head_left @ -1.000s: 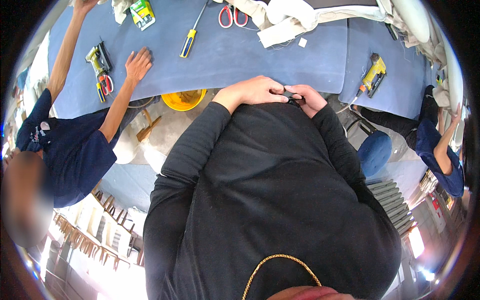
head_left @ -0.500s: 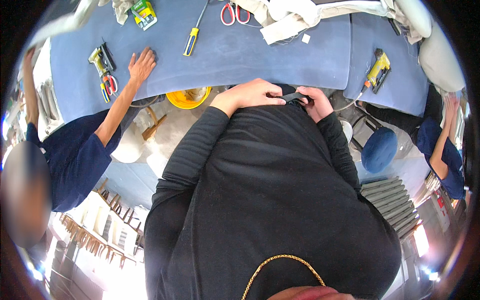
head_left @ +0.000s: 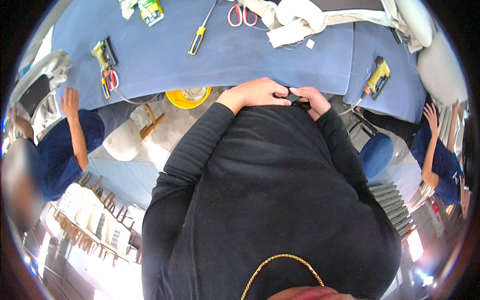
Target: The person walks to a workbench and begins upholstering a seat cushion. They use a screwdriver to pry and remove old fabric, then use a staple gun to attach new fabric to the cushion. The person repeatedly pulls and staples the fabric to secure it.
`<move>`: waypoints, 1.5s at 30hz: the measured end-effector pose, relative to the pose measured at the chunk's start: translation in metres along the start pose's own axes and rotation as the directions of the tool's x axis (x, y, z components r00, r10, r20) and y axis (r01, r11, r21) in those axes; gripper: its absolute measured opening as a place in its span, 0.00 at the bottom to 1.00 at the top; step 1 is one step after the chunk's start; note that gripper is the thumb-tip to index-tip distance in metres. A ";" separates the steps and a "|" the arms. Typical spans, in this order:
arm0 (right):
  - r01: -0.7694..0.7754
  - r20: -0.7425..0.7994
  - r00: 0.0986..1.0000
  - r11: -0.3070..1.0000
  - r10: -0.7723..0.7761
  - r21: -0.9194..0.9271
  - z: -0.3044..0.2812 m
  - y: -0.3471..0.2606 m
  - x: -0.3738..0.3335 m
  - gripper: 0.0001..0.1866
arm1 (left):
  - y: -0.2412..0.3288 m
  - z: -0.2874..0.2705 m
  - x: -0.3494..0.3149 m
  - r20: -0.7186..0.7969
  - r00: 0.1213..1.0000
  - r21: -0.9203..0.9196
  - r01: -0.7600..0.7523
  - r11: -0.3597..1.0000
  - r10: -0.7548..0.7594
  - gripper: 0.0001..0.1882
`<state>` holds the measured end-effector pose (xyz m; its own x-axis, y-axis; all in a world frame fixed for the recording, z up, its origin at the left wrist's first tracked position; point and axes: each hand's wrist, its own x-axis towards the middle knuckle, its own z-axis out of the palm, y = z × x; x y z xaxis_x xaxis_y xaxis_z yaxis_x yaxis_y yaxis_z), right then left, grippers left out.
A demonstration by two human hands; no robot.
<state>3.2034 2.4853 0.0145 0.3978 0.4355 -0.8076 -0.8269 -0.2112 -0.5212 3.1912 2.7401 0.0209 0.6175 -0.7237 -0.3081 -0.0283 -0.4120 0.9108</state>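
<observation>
At my waist, by the near edge of the blue-grey worktable [head_left: 280, 65], both hands are closed on a black strap [head_left: 292, 98] that looks like a belt. My left hand [head_left: 257, 93] lies across the front of my black shirt, its thumb and forefinger pinched at the strap. Close on its right, my right hand [head_left: 314, 101] grips the strap with curled fingers. Most of the strap is hidden by the hands and the dark clothing.
On the table lie a screwdriver [head_left: 197, 40], red-handled scissors [head_left: 242, 16], yellow staple guns [head_left: 376, 77] and cream fabric [head_left: 295, 30]. A yellow bucket [head_left: 184, 102] stands below the edge. Blue stool [head_left: 377, 156] at right; co-workers [head_left: 67, 150] on both sides.
My hands have drawn closer together, and less strap shows between them. The left co-worker has moved away leftward, drawing a hand back off the table; a padded piece now shows there.
</observation>
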 end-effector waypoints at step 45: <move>0.045 0.035 0.998 0.997 -0.047 0.060 -0.020 0.033 0.001 0.10 | -0.010 0.012 0.002 -0.005 0.999 -0.267 0.045 0.963 -0.048 0.23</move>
<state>3.1843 2.4612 -0.0086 0.4222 0.4748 -0.7722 -0.8304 -0.1389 -0.5395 3.1832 2.7357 0.0074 0.6220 -0.7004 -0.3502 0.2108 -0.2809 0.9363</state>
